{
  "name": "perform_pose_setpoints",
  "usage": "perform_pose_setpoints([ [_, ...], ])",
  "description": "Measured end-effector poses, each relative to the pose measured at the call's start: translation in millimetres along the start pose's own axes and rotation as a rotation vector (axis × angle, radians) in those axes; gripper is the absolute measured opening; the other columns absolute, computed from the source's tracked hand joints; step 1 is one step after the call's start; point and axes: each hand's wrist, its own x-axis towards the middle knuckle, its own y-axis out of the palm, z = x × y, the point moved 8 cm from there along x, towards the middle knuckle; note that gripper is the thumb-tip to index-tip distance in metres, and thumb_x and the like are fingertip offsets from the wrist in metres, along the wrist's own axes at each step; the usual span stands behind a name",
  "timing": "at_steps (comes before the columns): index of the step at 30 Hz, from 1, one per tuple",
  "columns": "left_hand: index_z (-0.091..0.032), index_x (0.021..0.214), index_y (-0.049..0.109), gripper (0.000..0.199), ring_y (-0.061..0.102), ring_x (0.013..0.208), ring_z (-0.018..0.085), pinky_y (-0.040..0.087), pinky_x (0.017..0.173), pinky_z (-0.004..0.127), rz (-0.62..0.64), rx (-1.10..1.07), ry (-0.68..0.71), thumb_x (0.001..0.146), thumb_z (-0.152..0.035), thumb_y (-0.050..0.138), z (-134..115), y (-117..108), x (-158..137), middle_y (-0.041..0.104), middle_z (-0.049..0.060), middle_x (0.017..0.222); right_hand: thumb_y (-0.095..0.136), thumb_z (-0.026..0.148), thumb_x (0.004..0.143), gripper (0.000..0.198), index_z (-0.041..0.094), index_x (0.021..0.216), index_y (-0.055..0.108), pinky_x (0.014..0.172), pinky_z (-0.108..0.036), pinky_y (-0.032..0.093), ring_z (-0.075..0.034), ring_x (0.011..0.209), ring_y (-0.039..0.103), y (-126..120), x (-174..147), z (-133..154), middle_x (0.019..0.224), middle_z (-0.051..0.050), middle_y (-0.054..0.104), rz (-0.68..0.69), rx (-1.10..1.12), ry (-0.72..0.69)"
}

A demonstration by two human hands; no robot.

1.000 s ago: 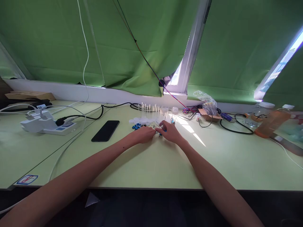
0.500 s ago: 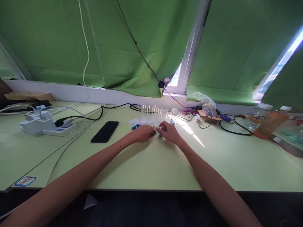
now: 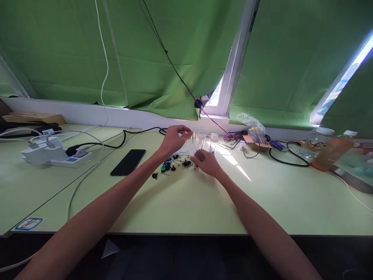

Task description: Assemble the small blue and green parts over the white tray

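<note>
My left hand (image 3: 175, 139) is raised over the clear upright tubes (image 3: 201, 139), thumb and fingertips pinched together at their tops. Whatever it pinches is too small to make out. Low over the table, my right hand (image 3: 206, 161) has its fingers curled in a pinch beside a heap of small black parts with thin leads (image 3: 186, 163). Its fingertips hide what they hold. Left of the heap lie a green round part (image 3: 163, 169), a blue one (image 3: 169, 159) and a black knob-like piece (image 3: 154, 175). The left hand covers some tubes.
A black phone (image 3: 128, 162) lies to the left, with a white power strip (image 3: 68, 158) and cables beyond it. Toward the back right are an open cardboard box (image 3: 258, 144) with a plastic bag (image 3: 253, 124), a blue module (image 3: 279, 146) and an orange-tinted bottle (image 3: 333, 152).
My left hand has risen from the small parts to the tube tops, uncovering black, green and blue pieces on the table. My right hand has stayed nearly in place.
</note>
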Motion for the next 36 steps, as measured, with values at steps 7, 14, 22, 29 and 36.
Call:
perform_pose_setpoints([
  [7,-0.016,0.08,0.07,0.025,0.043,0.055,0.011,0.039,0.055,0.026,0.101,-0.018,-0.036,0.075,-0.04,0.064,7,15,-9,0.05,-0.002,0.059,0.057,0.053,0.083,0.033,0.021,0.077,0.053,0.059,-0.026,0.035,-0.013,0.06,0.043,-2,1,-2,0.062,0.002,0.057,-0.037,0.024,0.002],
  [14,-0.017,0.079,0.07,0.026,0.043,0.058,0.011,0.037,0.057,0.026,0.157,-0.001,0.009,0.076,-0.042,0.064,6,18,-11,0.052,-0.002,0.062,0.058,0.053,0.083,0.033,0.021,0.077,0.055,0.059,-0.026,0.036,-0.013,0.059,0.046,-4,2,-2,0.061,0.003,0.058,-0.072,0.024,0.002],
  [22,-0.017,0.077,0.066,0.029,0.049,0.063,0.014,0.039,0.066,0.028,0.099,0.192,0.11,0.088,-0.037,0.047,-4,16,-3,0.063,0.001,0.068,0.058,0.052,0.082,0.032,0.021,0.079,0.055,0.06,-0.025,0.038,-0.013,0.059,0.051,-3,0,1,0.061,0.003,0.059,-0.054,0.05,0.01],
  [29,-0.018,0.077,0.058,0.032,0.056,0.065,0.016,0.04,0.068,0.029,0.201,0.285,0.146,0.095,-0.033,0.035,-6,36,-6,0.064,0.003,0.072,0.061,0.049,0.081,0.03,0.022,0.075,0.051,0.055,-0.024,0.034,-0.011,0.054,0.047,-6,-3,10,0.057,0.006,0.05,-0.057,0.04,-0.016],
  [36,-0.02,0.072,0.049,0.035,0.054,0.066,0.017,0.038,0.066,0.03,0.316,0.279,0.188,0.098,-0.034,0.03,-9,53,-15,0.062,0.002,0.073,0.059,0.048,0.083,0.032,0.022,0.073,0.044,0.055,-0.024,0.031,-0.012,0.054,0.046,-2,-3,11,0.058,0.005,0.051,-0.044,-0.034,-0.048],
])
